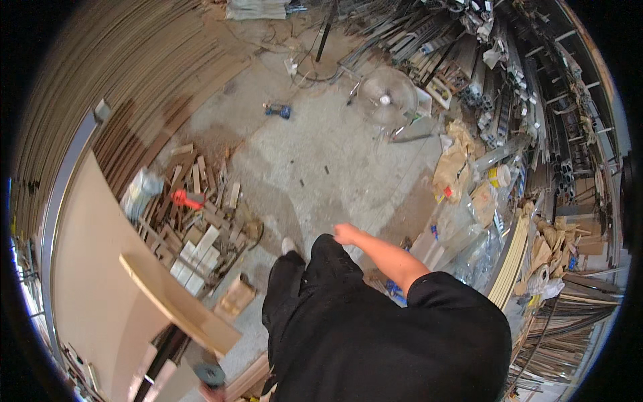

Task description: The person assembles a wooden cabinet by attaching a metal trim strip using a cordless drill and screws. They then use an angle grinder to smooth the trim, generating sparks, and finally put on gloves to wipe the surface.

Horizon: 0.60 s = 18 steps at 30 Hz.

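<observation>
Head view, looking down on a cluttered workshop floor. The right hand sits just right of frame centre, at the end of a bare forearm coming out of a black sleeve. The fingers look loosely curled with nothing in them, held against the person's black trousers; whether they are fully closed cannot be told at this size.

The left hand is only a sliver at the lower edge, left of centre, touching a dark round disc-shaped tool head. Its grip cannot be made out.

Just above that tool, a pale flat wooden board juts out at a slant from a large tan sheet panel filling the lower left.

Left of centre, a heap of short wooden offcuts lies on the grey concrete floor, with 1 red hand tool on top.

Upper centre: a blue cordless power tool. To its right, a round metal fan. At right, crumpled brown paper and clear plastic wrap, beside racks of metal profiles.
</observation>
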### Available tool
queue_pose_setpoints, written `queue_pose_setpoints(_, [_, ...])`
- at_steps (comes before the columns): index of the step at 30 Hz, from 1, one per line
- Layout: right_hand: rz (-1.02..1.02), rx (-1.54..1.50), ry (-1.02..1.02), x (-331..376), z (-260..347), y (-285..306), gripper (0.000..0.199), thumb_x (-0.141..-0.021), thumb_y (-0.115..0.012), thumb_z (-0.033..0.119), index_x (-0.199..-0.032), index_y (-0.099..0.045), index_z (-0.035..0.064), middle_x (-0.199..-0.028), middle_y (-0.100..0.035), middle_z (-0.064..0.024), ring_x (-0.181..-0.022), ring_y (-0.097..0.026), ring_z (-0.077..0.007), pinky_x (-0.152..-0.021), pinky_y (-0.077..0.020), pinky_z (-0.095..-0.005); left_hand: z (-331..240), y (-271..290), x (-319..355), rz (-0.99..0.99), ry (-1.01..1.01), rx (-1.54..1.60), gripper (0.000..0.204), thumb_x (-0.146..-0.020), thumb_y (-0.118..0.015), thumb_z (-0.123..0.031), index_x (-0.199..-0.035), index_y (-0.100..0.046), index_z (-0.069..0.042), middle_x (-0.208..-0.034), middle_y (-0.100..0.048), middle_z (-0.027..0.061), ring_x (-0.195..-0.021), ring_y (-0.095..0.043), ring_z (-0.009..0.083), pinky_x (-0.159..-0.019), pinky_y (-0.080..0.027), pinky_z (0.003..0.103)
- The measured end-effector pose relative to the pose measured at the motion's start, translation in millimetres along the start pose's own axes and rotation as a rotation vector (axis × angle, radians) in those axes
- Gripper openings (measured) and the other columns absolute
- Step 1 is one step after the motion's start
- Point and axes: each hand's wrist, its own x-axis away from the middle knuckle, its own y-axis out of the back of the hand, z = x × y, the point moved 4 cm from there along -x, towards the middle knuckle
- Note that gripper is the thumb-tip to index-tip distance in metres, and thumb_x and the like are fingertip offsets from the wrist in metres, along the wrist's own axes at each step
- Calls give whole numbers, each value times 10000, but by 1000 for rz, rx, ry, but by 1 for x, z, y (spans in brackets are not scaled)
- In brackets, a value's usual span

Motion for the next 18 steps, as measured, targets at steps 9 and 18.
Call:
queue_pose_setpoints(9, [149,155,-182,-118,-255,136,316,-830,-664,264,-986,-798,24,-1085,-774,-250,-1005,-733,-463,-863,-590,-562,-318,-174,-155,280,80,-74,449,-787,-851,-214,-1148,-719,18,-1065,-750,236,-973,-707,453,-877,-583,474])
queue_pose_setpoints(18, [-487,-165,-126,-358,-339,564,311,-909,-651,257,-1105,-741,34,-1125,-769,-241,-1070,-728,-442,-922,-572,-536,-543,-233,-223,376,139,-141,498,-768,-865,-259,-1152,-722,23,-1065,-756,239,-970,-716,452,-875,-588,475])
